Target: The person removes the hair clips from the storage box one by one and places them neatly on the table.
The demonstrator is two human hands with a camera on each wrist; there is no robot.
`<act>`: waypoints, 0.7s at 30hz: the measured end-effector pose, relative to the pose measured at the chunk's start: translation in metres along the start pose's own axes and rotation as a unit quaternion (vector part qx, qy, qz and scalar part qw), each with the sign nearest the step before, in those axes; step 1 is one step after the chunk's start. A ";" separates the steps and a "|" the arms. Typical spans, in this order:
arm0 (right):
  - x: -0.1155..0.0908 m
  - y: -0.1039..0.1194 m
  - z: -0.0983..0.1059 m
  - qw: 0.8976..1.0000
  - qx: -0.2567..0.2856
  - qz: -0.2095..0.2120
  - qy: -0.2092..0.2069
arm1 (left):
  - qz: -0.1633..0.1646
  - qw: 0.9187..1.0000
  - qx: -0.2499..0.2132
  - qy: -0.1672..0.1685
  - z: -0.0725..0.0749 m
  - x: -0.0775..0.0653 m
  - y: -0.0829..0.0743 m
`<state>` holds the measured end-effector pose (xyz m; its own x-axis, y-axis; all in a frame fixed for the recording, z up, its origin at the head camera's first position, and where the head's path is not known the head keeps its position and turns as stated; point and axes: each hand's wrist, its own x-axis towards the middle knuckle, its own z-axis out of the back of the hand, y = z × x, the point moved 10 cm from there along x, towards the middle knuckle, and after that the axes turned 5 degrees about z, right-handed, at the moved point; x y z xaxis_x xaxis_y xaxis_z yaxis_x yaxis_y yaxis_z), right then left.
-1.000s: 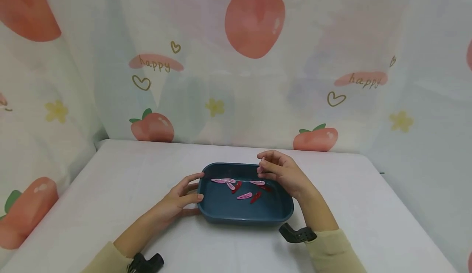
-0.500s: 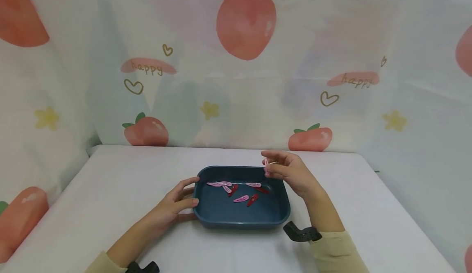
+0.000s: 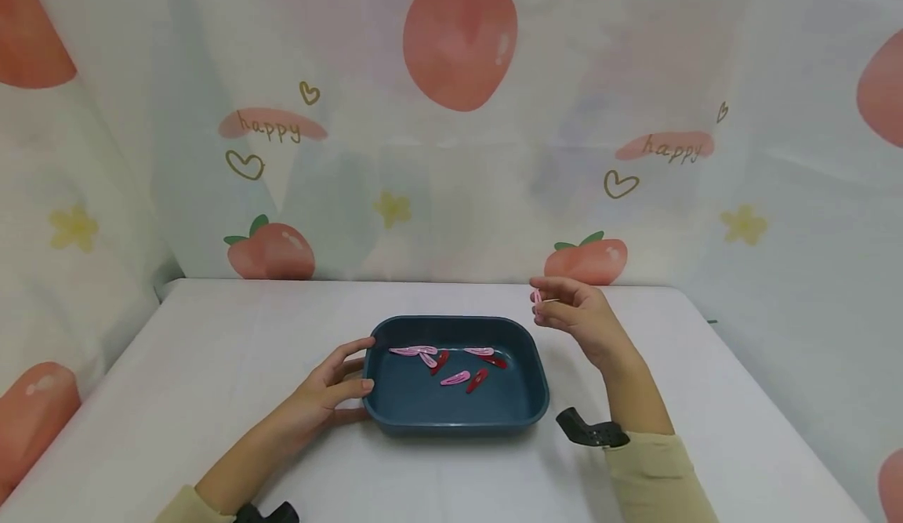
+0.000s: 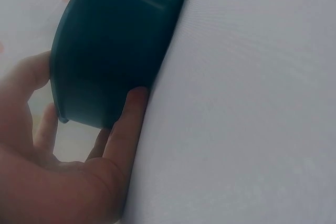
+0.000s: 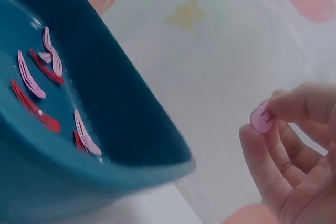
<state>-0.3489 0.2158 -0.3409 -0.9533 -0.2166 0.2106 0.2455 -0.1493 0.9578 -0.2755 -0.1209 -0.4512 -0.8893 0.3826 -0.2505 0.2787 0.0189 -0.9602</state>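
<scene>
A person's right hand (image 3: 582, 315), held above the table (image 3: 282, 315) beyond a blue tray's (image 3: 455, 430) right rim with a gap between, pinches a pink hair clip (image 5: 260, 119) in its fingertips. The left hand (image 3: 328, 392), fingers spread, touches the tray's left end. Tabletop separates the tray from the far edge; other clips (image 3: 455, 379) lie inside.

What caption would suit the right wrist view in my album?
Right hand pinches a pink hair clip beside a blue tray of pink clips and red clips.
</scene>
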 end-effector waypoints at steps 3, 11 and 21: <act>0.000 -0.005 0.006 1.000 -0.016 -0.005 -0.013 | 0.001 1.000 -0.002 -0.005 0.001 -0.002 0.000; -0.002 -0.029 0.019 0.997 -0.059 -0.048 -0.033 | -0.001 1.000 0.002 -0.008 0.001 -0.003 -0.001; -0.004 -0.055 0.024 0.990 -0.096 -0.093 -0.045 | -0.001 1.000 -0.001 -0.006 0.001 -0.001 0.001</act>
<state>-0.3626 0.2477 -0.3900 -0.9948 -0.0831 0.0585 0.0848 -0.3604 0.9289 -0.2745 -0.1226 -0.4515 -0.8942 0.3711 -0.2503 0.2776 0.0211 -0.9605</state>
